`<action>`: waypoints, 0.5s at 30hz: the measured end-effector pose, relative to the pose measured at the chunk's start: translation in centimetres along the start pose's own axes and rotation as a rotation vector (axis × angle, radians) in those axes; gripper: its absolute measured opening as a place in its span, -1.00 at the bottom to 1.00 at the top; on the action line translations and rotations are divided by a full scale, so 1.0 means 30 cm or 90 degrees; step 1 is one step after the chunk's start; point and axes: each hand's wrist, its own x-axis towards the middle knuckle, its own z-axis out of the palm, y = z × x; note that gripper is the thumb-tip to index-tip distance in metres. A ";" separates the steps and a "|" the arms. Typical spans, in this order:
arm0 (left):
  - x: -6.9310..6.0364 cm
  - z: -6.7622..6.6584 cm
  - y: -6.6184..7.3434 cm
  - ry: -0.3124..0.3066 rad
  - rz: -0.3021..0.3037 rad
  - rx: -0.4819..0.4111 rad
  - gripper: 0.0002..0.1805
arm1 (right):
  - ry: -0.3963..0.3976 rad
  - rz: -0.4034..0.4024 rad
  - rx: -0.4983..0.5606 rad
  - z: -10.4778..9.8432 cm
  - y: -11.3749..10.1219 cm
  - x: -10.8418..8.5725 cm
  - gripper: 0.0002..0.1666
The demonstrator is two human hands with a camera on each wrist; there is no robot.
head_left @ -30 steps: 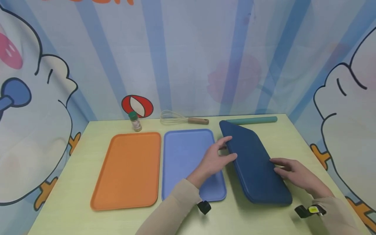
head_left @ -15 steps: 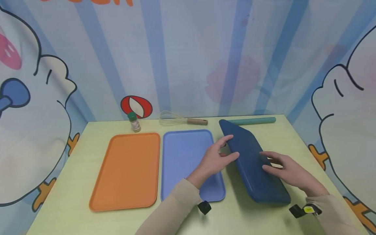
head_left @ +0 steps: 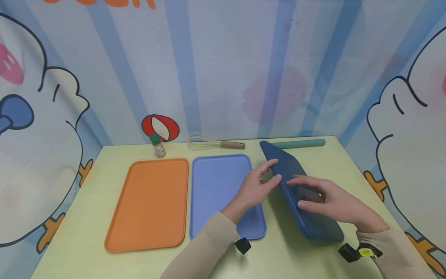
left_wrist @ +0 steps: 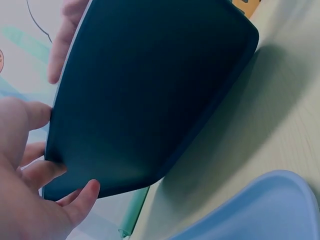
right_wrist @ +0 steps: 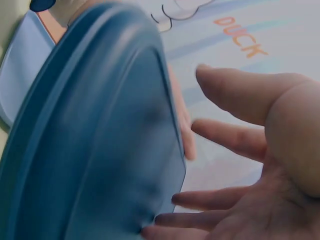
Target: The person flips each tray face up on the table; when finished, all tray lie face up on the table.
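A dark blue tray (head_left: pixel 290 167) leans at a steep tilt on the right of the table. My left hand (head_left: pixel 251 190) grips its raised left edge, thumb on one face and fingers over the rim. The left wrist view shows the tray's shaded inner side (left_wrist: pixel 150 90) and the left hand (left_wrist: pixel 32 175) at its corner. My right hand (head_left: pixel 331 199) hovers over the tray's outer face with relaxed, spread fingers. In the right wrist view the lower fingertips of that hand (right_wrist: pixel 250 170) are close to the tray; whether they touch it, I cannot tell.
A light blue tray (head_left: pixel 219 182) and an orange tray (head_left: pixel 150 205) lie flat to the left. Along the back are a green-capped jar (head_left: pixel 158 146), a whisk (head_left: pixel 223 144) and a teal rod (head_left: pixel 303 143). A printed curtain (head_left: pixel 223 77) surrounds the table.
My right hand has moved left from the tray's right edge to over its outer face. The tray has tilted steeper, its left edge still in my left hand.
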 end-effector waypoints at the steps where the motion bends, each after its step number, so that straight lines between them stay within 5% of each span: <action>1: 0.001 0.000 0.003 0.000 0.000 0.000 -0.40 | -0.012 -0.002 -0.003 0.001 -0.013 -0.001 -0.40; 7: 0.005 0.000 0.018 -0.004 -0.008 -0.008 -0.37 | -0.073 0.007 -0.053 0.003 -0.080 0.002 -0.41; 15: 0.005 0.001 0.041 -0.008 -0.028 -0.012 -0.35 | -0.103 0.022 -0.177 0.014 -0.125 0.020 -0.16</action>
